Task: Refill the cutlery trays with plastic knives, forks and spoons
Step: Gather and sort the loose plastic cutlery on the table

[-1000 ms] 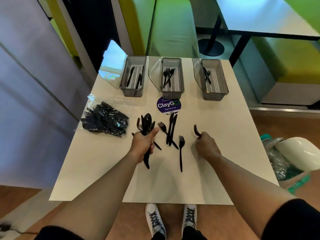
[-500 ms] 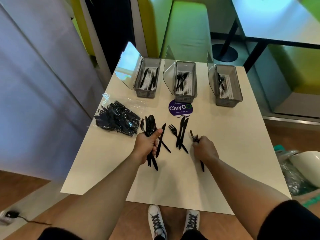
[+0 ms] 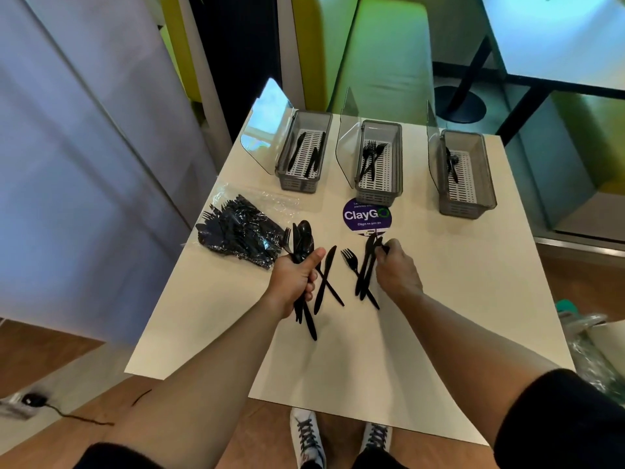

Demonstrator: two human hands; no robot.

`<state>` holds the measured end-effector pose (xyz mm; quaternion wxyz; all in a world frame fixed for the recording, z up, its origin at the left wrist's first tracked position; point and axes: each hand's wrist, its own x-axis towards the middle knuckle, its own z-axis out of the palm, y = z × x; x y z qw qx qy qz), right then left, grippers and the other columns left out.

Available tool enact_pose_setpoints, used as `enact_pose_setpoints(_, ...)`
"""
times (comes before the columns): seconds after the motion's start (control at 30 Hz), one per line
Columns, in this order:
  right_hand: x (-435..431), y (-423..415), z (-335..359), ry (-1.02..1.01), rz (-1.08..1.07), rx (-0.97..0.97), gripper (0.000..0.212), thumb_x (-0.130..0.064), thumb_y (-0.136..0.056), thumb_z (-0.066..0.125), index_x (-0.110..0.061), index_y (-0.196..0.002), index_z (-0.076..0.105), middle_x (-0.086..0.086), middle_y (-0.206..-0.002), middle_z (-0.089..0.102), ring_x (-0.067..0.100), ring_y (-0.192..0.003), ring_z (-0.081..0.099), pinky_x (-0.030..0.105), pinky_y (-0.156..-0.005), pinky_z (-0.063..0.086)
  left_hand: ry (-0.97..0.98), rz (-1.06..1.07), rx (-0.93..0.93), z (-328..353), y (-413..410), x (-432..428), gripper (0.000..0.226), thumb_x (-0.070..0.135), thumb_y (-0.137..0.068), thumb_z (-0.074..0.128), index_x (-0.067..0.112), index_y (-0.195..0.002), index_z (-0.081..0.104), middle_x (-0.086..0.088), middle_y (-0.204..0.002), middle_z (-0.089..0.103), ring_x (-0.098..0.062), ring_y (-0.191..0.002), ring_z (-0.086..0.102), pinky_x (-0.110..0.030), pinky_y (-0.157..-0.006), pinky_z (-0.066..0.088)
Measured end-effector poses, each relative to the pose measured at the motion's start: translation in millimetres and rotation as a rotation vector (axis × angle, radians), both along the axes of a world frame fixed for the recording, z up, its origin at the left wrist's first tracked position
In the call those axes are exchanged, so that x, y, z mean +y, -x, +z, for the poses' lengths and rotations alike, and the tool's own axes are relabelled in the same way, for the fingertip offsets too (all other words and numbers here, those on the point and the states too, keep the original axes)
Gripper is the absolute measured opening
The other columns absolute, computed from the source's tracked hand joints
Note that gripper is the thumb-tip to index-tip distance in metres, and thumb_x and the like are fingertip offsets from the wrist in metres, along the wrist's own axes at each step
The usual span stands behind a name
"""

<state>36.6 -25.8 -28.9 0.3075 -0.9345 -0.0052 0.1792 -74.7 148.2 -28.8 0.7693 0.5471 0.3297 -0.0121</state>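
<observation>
- Left hand (image 3: 296, 277): a fist wrapped round a bundle of black cutlery (image 3: 302, 240), spoon bowls and tines up, handles sticking out below the fist.
- Right hand (image 3: 399, 270): fingers curled at the upper ends of the loose knives (image 3: 367, 265), just below the purple sticker (image 3: 367, 216). We cannot tell whether a piece is already pinched.
- Also on the table (image 3: 338, 360): a crossed pair (image 3: 326, 277) just beside the left hand and a single fork (image 3: 350, 258) crossing the loose knives. A clear bag of cutlery (image 3: 236, 231) lies further left.
- Trays at the far edge, lids up: left tray (image 3: 297, 184) holds knives, middle tray (image 3: 375, 194) forks, right tray (image 3: 463, 209) a few pieces of a type we cannot read. All look sparsely filled.
- Handling, our judgement: thin plastic, very light, smooth and slightly springy. Pieces will skate on the tabletop and slip within a bundle.
- Best hold is probably mid-handle with the pieces aligned. For a flat-lying piece we would tip one end up first, and keep pressure off the tines.
</observation>
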Motion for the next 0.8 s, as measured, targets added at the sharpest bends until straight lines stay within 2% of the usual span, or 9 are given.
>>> enact_pose_setpoints(0.1,4,2,-4,0.067,0.055,0.068,0.058,-0.057,-0.089,0.063,-0.014,-0.122,0.045,0.005,-0.113,0.061,0.031,-0.106,0.061,0.04,-0.081,0.05,0.002,0.002,-0.002,1,-1,0,0.036,0.039,-0.089,0.074,0.017,-0.074,0.051,0.0,-0.057,0.047,-0.011,-0.04,0.035,-0.022,-0.041,0.032)
enact_pose_setpoints(0.13,5,3,-5,0.096,0.059,0.095,0.068,-0.06,-0.082,0.071,-0.013,-0.123,0.044,0.003,-0.109,0.058,0.029,-0.105,0.061,0.039,-0.079,0.05,0.002,0.005,0.0,1,-1,0,0.035,0.039,-0.089,0.074,0.017,-0.074,0.051,0.0,-0.057,0.047,-0.011,-0.04,0.035,-0.022,-0.041,0.032)
enact_pose_setpoints(0.2,5,4,-7,0.14,0.058,0.135,0.073,-0.057,-0.074,0.08,-0.013,-0.121,0.044,0.003,-0.106,0.055,0.027,-0.101,0.06,0.037,-0.075,0.048,0.001,0.016,0.007,3,-1,1,0.034,0.038,-0.09,0.073,0.017,-0.074,0.051,0.0,-0.057,0.046,-0.011,-0.04,0.036,-0.022,-0.041,0.033)
enact_pose_setpoints(0.27,6,3,-8,0.169,0.063,0.147,0.066,-0.049,-0.077,0.081,-0.011,-0.119,0.047,0.005,-0.109,0.059,0.027,-0.1,0.06,0.036,-0.073,0.047,-0.001,0.02,0.012,3,-1,2,0.034,0.038,-0.091,0.073,0.017,-0.074,0.051,0.0,-0.057,0.046,-0.011,-0.04,0.036,-0.021,-0.04,0.033)
enact_pose_setpoints(0.37,10,-2,-4,0.223,0.09,0.134,0.042,-0.034,-0.089,0.07,-0.009,-0.117,0.054,0.009,-0.11,0.063,0.027,-0.093,0.059,0.035,-0.071,0.047,-0.01,0.029,0.02,3,-2,5,0.037,0.039,-0.09,0.074,0.017,-0.071,0.051,0.001,-0.056,0.047,-0.011,-0.041,0.036,-0.022,-0.041,0.033)
enact_pose_setpoints(0.47,13,-8,1,0.276,0.125,0.132,0.028,-0.021,-0.093,0.062,-0.008,-0.117,0.057,0.01,-0.107,0.062,0.03,-0.097,0.062,0.038,-0.078,0.053,-0.012,0.04,0.021,3,-3,5,0.037,0.04,-0.089,0.074,0.017,-0.071,0.051,0.0,-0.056,0.047,-0.011,-0.041,0.036,-0.022,-0.041,0.033)
enact_pose_setpoints(0.57,12,-9,2,0.333,0.169,0.102,0.023,-0.017,-0.091,0.061,-0.01,-0.113,0.06,0.006,-0.098,0.058,0.029,-0.097,0.063,0.036,-0.076,0.05,-0.022,0.047,0.015,2,-6,2,0.039,0.04,-0.089,0.074,0.015,-0.07,0.05,-0.001,-0.057,0.047,-0.012,-0.04,0.037,-0.022,-0.042,0.033)
enact_pose_setpoints(0.7,11,-5,-2,0.352,0.196,0.035,0.024,-0.015,-0.092,0.06,-0.009,-0.114,0.063,0.011,-0.114,0.065,0.031,-0.104,0.063,0.033,-0.078,0.046,-0.032,0.052,0.013,0,-9,-1,0.043,0.04,-0.088,0.075,0.014,-0.067,0.049,-0.002,-0.056,0.048,-0.013,-0.04,0.038,-0.023,-0.042,0.035)
enact_pose_setpoints(0.8,9,-5,-1,0.336,0.2,0.036,0.022,-0.014,-0.094,0.057,-0.008,-0.114,0.063,0.012,-0.116,0.065,0.032,-0.105,0.063,0.031,-0.075,0.043,-0.018,0.067,0.01,0,-12,-4,0.043,0.038,-0.088,0.076,0.014,-0.064,0.049,-0.002,-0.055,0.047,-0.014,-0.041,0.039,-0.024,-0.043,0.035)
